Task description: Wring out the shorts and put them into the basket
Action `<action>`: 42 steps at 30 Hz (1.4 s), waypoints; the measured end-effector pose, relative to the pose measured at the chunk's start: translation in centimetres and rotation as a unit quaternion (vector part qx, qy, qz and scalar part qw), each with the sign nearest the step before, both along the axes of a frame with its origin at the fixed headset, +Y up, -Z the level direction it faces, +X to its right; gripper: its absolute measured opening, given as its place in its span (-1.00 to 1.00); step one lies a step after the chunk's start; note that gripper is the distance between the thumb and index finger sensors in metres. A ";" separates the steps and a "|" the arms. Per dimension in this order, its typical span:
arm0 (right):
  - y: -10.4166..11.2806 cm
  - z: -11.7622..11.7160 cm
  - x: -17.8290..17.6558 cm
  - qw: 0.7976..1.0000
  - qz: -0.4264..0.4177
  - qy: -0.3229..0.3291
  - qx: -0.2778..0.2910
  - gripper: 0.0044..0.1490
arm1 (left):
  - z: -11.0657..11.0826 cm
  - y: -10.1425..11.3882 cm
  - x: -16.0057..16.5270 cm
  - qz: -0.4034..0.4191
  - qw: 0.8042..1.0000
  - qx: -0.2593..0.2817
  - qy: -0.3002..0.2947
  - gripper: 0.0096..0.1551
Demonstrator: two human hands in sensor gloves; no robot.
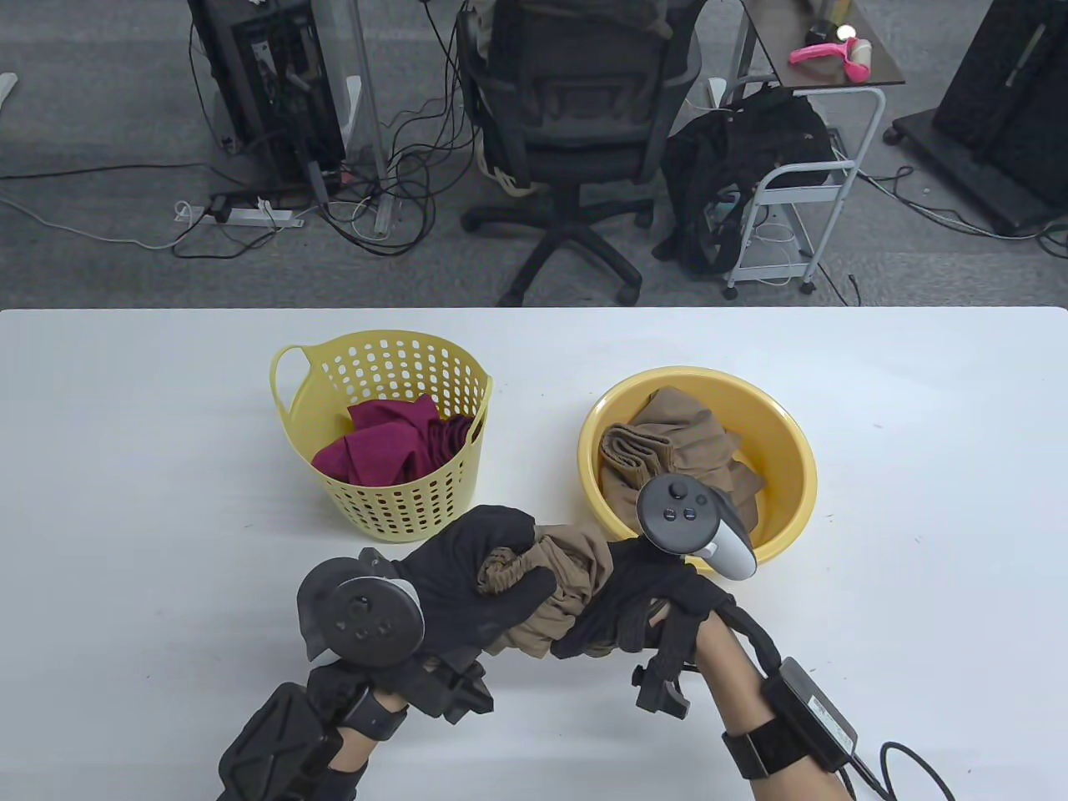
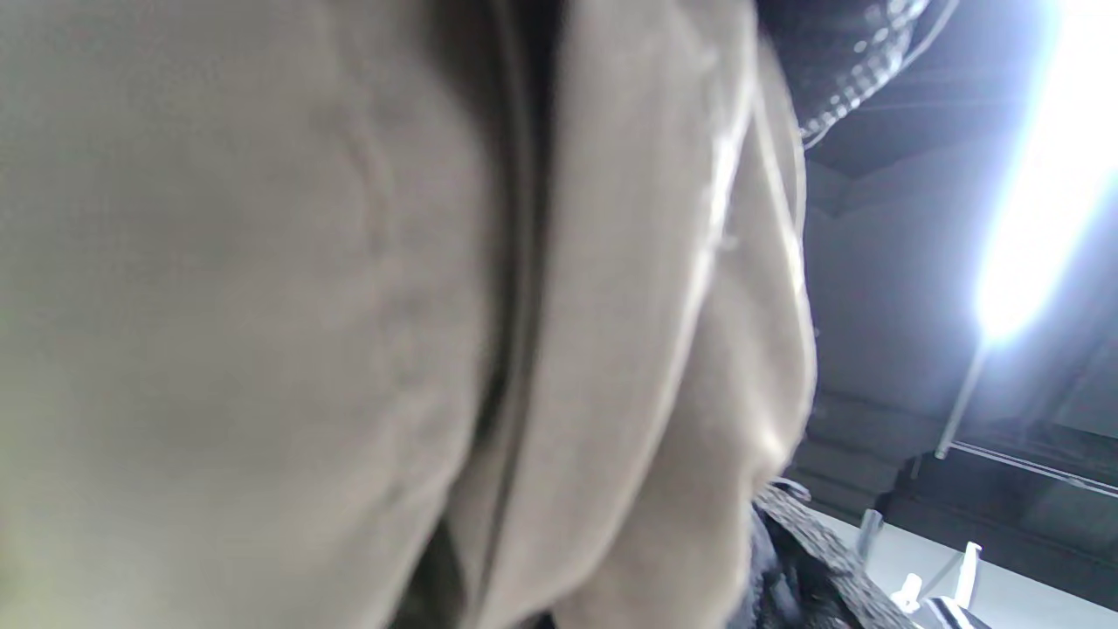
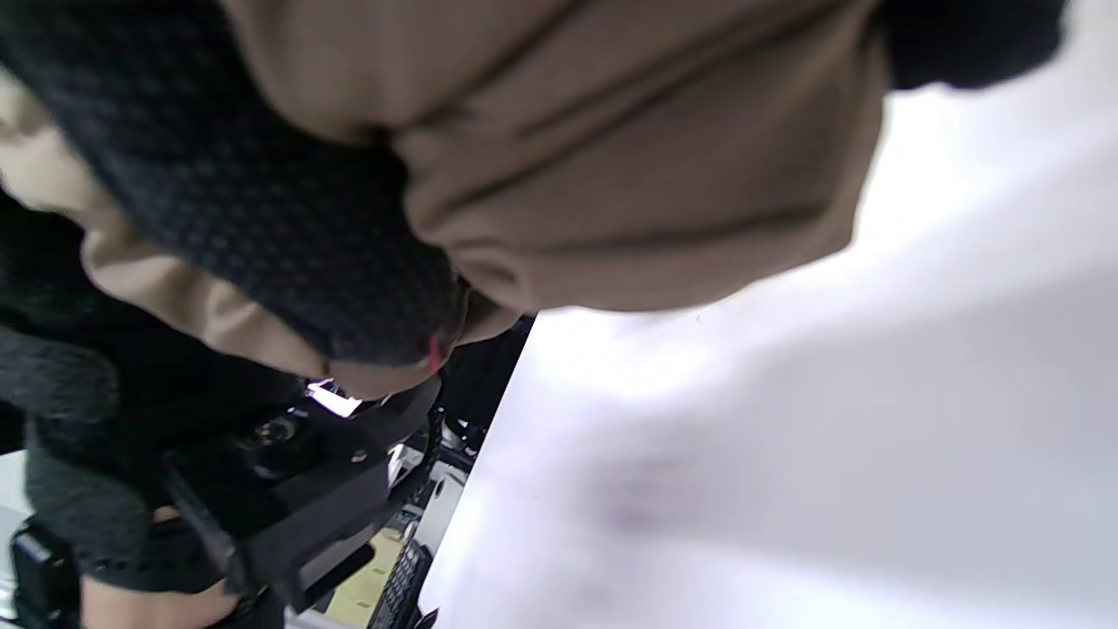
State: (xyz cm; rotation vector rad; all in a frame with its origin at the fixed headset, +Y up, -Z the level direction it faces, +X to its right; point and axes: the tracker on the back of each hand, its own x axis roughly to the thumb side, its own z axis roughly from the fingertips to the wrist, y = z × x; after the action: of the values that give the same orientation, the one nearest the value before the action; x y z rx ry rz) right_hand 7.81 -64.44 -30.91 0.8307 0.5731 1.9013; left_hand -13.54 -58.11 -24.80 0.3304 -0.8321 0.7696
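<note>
A bunched pair of tan shorts (image 1: 561, 588) is held above the table's front between both gloved hands. My left hand (image 1: 480, 576) grips the elastic waistband end, fingers curled round it. My right hand (image 1: 638, 609) grips the other end. The same tan cloth (image 2: 349, 314) fills the left wrist view and hangs in the right wrist view as folds (image 3: 611, 175) under a gloved finger (image 3: 262, 227). The yellow perforated basket (image 1: 467, 392) stands behind my left hand with maroon cloth (image 1: 388, 450) inside.
A yellow round basin (image 1: 793, 450) at the right holds another tan garment (image 1: 676, 455), partly hidden by the right hand's tracker (image 1: 688, 521). The white table (image 1: 918, 501) stretches wide on both sides. An office chair and cables are on the floor beyond.
</note>
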 end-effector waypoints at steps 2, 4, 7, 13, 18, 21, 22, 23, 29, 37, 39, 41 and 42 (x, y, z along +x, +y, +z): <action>-0.2 0.1 -0.1 1.000 0.001 0.008 -0.008 -0.10 | 0.1 0.0 0.0 -0.001 1.000 -0.001 -0.005 -0.44; -0.3 0.1 -0.1 1.000 0.004 0.012 -0.008 -0.09 | 0.1 0.0 0.0 -0.003 1.000 -0.001 -0.006 -0.44; -0.2 0.1 -0.2 1.000 0.003 0.011 -0.008 -0.09 | 0.1 0.0 0.0 -0.002 1.000 -0.003 -0.006 -0.44; -0.2 0.2 -0.1 1.000 0.004 0.013 -0.005 -0.07 | 0.1 0.1 -0.1 -0.003 1.000 -0.004 -0.007 -0.44; -0.3 0.4 -0.1 1.000 0.006 0.011 -0.003 0.00 | 0.1 0.2 -0.3 -0.006 1.000 -0.003 -0.004 -0.44; -0.2 0.6 0.1 1.000 0.016 0.004 0.006 0.04 | 0.1 0.2 -0.3 -0.010 1.000 -0.002 -0.003 -0.45; -0.1 0.7 0.2 1.000 0.022 -0.001 0.009 0.06 | 0.1 0.2 -0.3 -0.012 1.000 -0.001 -0.002 -0.44; -0.1 0.8 0.2 1.000 0.026 -0.003 0.012 0.08 | 0.1 0.2 -0.4 -0.015 1.000 0.001 0.000 -0.44; 0.0 1.3 0.6 0.999 0.041 -0.016 0.028 0.16 | 0.0 0.3 -0.5 -0.025 1.000 0.004 0.006 -0.45; 0.4 1.6 1.3 0.996 0.062 -0.035 0.054 0.19 | 0.1 0.6 -0.8 -0.043 0.999 0.014 0.016 -0.46; 0.5 1.6 1.6 0.995 0.066 -0.046 0.066 0.18 | 0.1 0.7 -0.9 -0.047 0.999 0.017 0.020 -0.46; 0.7 1.7 1.9 0.993 0.071 -0.054 0.081 0.17 | 0.1 0.8 -1.1 -0.051 0.998 0.021 0.024 -0.47; 0.8 1.8 2.2 0.991 0.076 -0.061 0.092 0.17 | 0.1 0.9 -1.3 -0.052 0.998 0.021 0.026 -0.46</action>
State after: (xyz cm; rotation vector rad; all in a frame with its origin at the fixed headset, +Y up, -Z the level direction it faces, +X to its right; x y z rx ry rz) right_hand 9.96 -63.67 -29.08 0.8003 0.3995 2.1529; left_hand -14.80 -57.25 -24.72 0.3407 -0.8103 0.6447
